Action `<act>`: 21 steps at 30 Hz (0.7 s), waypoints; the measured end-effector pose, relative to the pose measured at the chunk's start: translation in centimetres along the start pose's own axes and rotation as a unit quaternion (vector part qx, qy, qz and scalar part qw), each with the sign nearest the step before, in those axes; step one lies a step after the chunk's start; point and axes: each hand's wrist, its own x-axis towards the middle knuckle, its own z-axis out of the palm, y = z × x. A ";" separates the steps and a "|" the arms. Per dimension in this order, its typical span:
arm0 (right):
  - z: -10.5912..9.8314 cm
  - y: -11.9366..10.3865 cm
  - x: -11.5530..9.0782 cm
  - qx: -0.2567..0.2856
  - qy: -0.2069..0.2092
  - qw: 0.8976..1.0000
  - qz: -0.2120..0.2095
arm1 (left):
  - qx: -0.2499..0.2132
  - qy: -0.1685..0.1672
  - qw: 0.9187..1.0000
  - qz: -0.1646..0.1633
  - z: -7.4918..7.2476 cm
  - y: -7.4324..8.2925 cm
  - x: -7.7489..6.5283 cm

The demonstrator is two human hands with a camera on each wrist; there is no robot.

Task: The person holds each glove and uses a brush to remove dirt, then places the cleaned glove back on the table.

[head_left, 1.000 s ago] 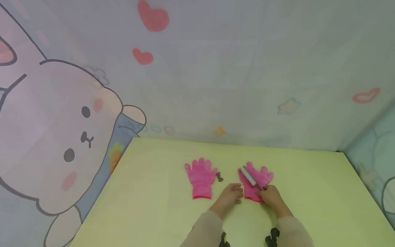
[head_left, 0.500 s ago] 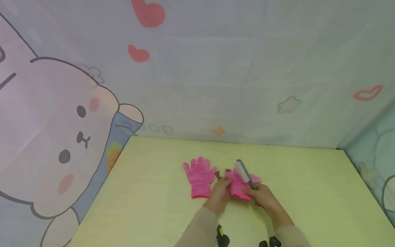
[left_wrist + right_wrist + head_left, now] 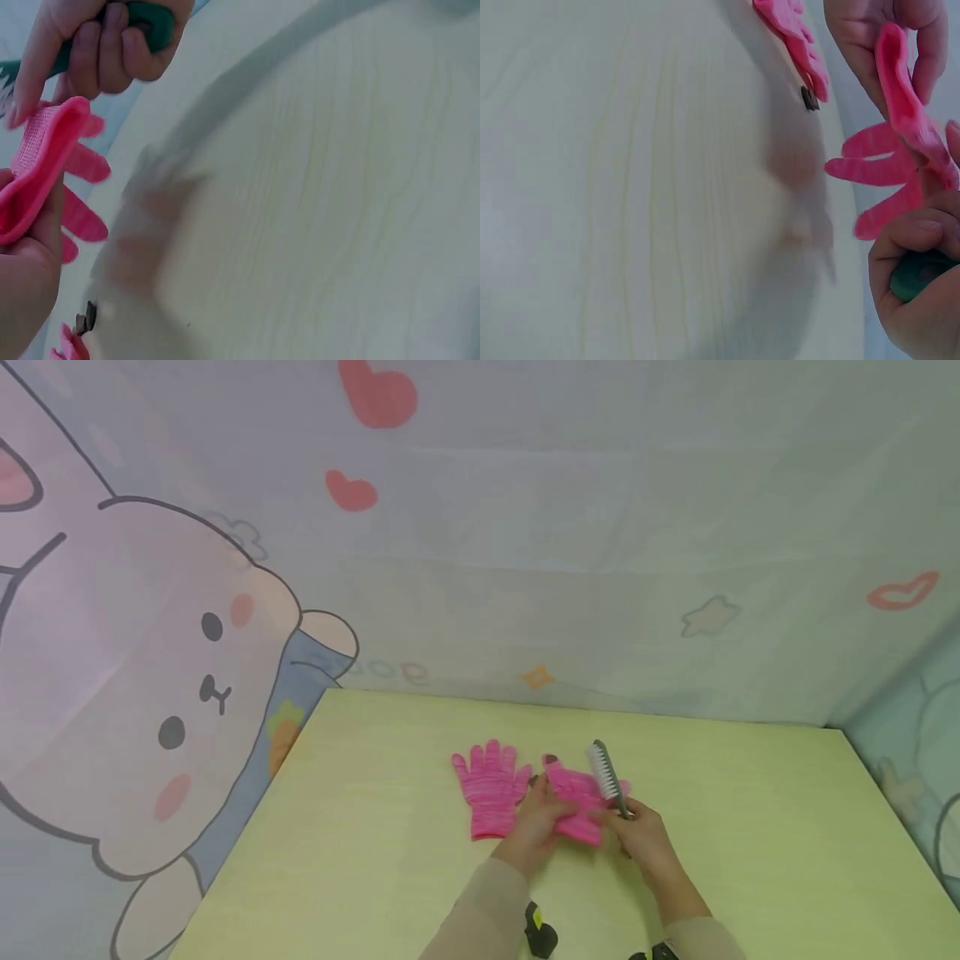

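A pink knit glove (image 3: 576,789) is held up off the table between my two hands. My left hand (image 3: 537,820) grips its left side, thumb on one face and fingers on the other in the right wrist view. My right hand (image 3: 649,837) wraps round the green handle (image 3: 154,28) of a white-bristled brush (image 3: 606,772), which points up and away over the glove's right side. One finger of that hand reaches to the glove's cuff (image 3: 71,112). A dark brown spot (image 3: 551,759) shows at one glove fingertip. Whether the bristles touch the glove cannot be told.
A second pink glove (image 3: 491,789) lies flat on the pale yellow table (image 3: 375,777), left of my left hand. Small dark brown bits (image 3: 809,98) lie beside it. A printed fabric backdrop (image 3: 525,527) rises behind the table's far edge.
The glove has come up off the table, moved left and tilted, and my left hand has taken hold of it. The brush, earlier over the glove, has swung more upright at its right side.
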 end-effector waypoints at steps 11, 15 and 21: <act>-1.9 -1.0 -0.5 0.017 0.071 0.997 -0.019 | 0.058 0.020 0.998 -0.024 -0.9 0.5 0.5; -1.9 -1.2 -1.0 0.006 0.155 0.987 -0.044 | 0.114 0.059 0.991 -0.024 -1.0 0.2 0.4; -1.9 -1.7 -1.2 -0.037 0.162 0.980 -0.109 | 0.181 0.081 0.980 0.001 -1.2 0.1 0.5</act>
